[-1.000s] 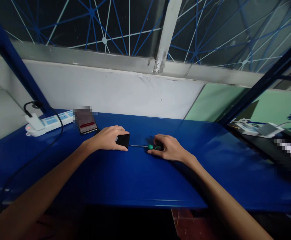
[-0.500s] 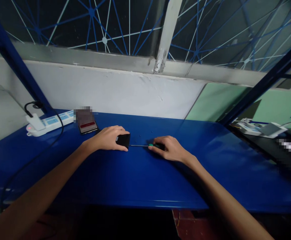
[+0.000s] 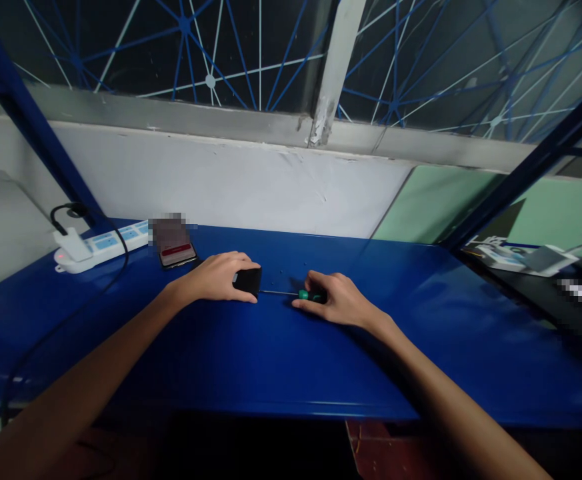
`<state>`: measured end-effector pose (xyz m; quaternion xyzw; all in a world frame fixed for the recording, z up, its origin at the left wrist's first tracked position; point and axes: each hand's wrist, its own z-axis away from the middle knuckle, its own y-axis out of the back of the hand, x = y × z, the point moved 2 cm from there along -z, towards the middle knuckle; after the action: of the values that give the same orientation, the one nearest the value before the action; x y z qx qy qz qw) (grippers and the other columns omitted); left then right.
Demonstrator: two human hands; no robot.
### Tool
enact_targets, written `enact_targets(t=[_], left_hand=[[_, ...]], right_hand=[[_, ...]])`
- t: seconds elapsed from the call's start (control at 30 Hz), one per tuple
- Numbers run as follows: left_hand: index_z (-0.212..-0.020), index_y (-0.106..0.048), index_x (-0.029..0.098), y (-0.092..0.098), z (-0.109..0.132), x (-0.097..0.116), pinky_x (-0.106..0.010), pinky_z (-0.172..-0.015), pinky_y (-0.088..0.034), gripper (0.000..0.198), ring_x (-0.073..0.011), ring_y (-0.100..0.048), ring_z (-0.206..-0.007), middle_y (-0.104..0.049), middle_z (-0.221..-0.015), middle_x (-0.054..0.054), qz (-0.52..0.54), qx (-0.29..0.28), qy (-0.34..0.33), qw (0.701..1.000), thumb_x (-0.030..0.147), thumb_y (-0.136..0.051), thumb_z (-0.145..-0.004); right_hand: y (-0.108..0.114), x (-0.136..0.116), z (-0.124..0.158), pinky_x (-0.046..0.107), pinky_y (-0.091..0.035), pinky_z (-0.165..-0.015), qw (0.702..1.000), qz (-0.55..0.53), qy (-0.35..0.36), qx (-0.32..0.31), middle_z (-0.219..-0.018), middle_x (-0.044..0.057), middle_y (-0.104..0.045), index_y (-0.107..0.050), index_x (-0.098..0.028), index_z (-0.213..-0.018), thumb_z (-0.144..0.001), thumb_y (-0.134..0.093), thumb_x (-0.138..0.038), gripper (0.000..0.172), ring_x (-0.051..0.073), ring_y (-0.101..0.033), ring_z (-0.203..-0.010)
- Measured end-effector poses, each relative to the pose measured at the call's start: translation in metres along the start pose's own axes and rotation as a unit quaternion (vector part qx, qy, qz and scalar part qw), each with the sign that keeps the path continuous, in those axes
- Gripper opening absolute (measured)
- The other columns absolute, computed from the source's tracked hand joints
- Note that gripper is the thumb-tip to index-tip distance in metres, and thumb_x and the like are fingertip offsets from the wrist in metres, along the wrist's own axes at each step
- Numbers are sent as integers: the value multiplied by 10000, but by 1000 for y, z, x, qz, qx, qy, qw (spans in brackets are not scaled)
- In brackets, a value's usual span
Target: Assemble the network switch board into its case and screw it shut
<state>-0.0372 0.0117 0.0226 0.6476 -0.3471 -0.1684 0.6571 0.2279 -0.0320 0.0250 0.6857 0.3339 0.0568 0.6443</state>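
My left hand [image 3: 219,278] grips a small black box-like device [image 3: 247,281] on the blue table, thumb and fingers along its sides. Its left part is hidden under the palm. In my right hand [image 3: 339,298] is a screwdriver [image 3: 304,295] with a green and black handle, lying nearly level. The thin shaft points left, and its tip meets the right end of the device; whether it sits in a screw is too small to tell. Several tiny dark bits [image 3: 281,272], perhaps screws, lie on the table just behind the shaft.
A phone [image 3: 178,253] lies behind my left hand. Left of it stands a white power strip [image 3: 103,247] with a plugged-in adapter, whose black cable [image 3: 65,319] runs to the table's front edge. Blue frame posts rise at both sides. White electronics [image 3: 525,259] sit at far right.
My right thumb and fingers have shifted on the screwdriver handle, so more of its green part shows. The left hand and the device stay in place.
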Motion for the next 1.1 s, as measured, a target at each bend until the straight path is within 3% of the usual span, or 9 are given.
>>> enact_targets(t=[0.13, 0.23, 0.37, 0.5, 0.73, 0.9, 1.1], left_hand=[[-1291, -583, 240, -1, 0, -1, -361, -859, -457, 726, -291, -581, -1097, -609, -1255, -103, -2, 3, 0, 1000, 714, -613, -742], [-1299, -577, 244, -2, 0, -2, -360, -856, -457, 730, -290, -579, -1101, -607, -1259, -104, -2, 5, 0, 1000, 716, -611, -744], [-1294, -580, 243, -2, 0, -2, -360, -849, -457, 728, -288, -580, -1100, -608, -1257, -102, 2, 8, -2, 1000, 718, -611, -744], [-1297, -578, 243, -2, 0, -2, -363, -842, -455, 733, -290, -581, -1093, -612, -1252, -107, 8, 8, -2, 1000, 716, -618, -738], [-1287, -586, 236, -1, 0, -1, -360, -811, -459, 720, -292, -590, -1066, -622, -1230, -109, 11, 9, -1, 1000, 697, -632, -736], [-1288, -590, 247, -1, 0, -2, -377, -843, -460, 722, -296, -587, -1083, -618, -1239, -103, 12, 8, -1, 1000, 702, -637, -730], [-1284, -608, 263, -3, -1, 3, -439, -923, -449, 726, -321, -545, -1156, -559, -1325, -101, 40, 36, -16, 998, 699, -670, -708]], right_hand=[[2, 1, 0, 266, -261, -542, 1000, 2, 1, 15, -581, -27, -511, -569, -185, -831, -908, -520, -527, 354, 113, -426, -515], [3, 1, -1, 269, -287, -560, 1000, 8, 7, 23, -700, 17, -581, -595, -174, -792, -878, -577, -533, 370, 126, -476, -585], [3, 1, -1, 274, -316, -579, 1000, 17, 6, 22, -754, 32, -563, -574, -171, -688, -840, -646, -521, 389, 131, -482, -620], [2, 2, -1, 270, -317, -581, 999, 16, 20, 30, -791, 27, -570, -567, -175, -753, -818, -681, -500, 350, 132, -483, -637], [-5, 3, -1, 262, -266, -535, 999, 25, -18, -26, -623, -10, -570, -600, -168, -874, -836, -655, -470, 309, 118, -462, -533], [-1, 0, -1, 268, -248, -522, 1000, 19, 3, -10, -544, -14, -526, -621, -172, -742, -879, -553, -581, 436, 103, -422, -489], [3, 2, -1, 272, -225, -504, 1000, 5, -6, -2, -518, -20, -493, -624, -169, -694, -884, -544, -575, 455, 91, -375, -465]])
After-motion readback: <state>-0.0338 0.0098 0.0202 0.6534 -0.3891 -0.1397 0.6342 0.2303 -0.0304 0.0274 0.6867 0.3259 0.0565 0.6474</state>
